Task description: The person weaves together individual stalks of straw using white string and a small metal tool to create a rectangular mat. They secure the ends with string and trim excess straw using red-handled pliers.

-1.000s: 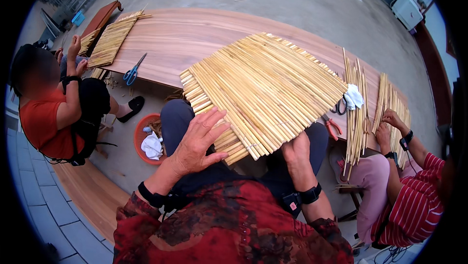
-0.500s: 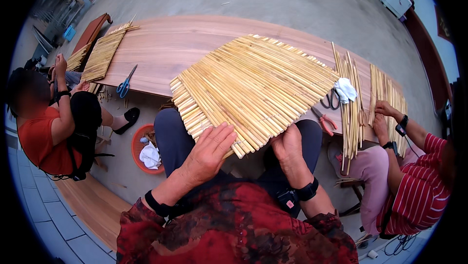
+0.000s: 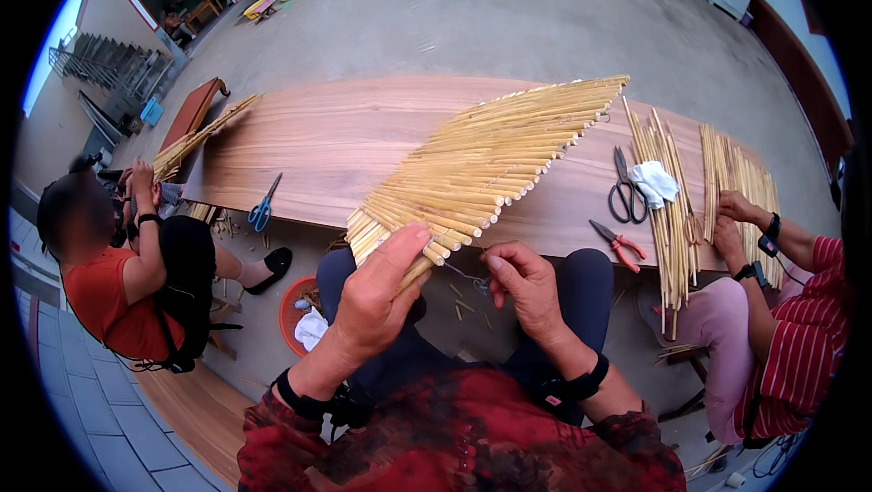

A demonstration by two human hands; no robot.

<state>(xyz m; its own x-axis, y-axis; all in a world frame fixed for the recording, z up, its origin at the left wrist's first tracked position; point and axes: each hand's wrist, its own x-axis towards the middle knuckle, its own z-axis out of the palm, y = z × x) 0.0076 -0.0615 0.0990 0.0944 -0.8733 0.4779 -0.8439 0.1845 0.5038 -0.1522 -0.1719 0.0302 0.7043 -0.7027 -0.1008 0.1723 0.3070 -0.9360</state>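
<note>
A woven mat of yellow reed stalks [image 3: 490, 156] slants up over the table's near edge, its right side raised. My left hand [image 3: 386, 288] grips its near corner, thumb on top and fingers curled beneath. Just right of that corner, my right hand [image 3: 522, 288] is closed in a pinch, apart from the stalks. A thin grey cord [image 3: 466, 276] runs from the mat's corner to its fingertips.
On the wooden table [image 3: 309, 129] lie blue scissors [image 3: 263, 206], black scissors [image 3: 627, 194], red-handled pliers [image 3: 619, 245], a white cloth [image 3: 654, 185] and loose reeds [image 3: 670, 256]. A red basket [image 3: 295, 310] stands below. Co-workers sit left [image 3: 118, 265] and right [image 3: 799, 310].
The mat has tipped up on its right side, showing its stalk ends. My right hand has let go of the mat's edge and pinches the cord. My left hand has tightened round the corner.
</note>
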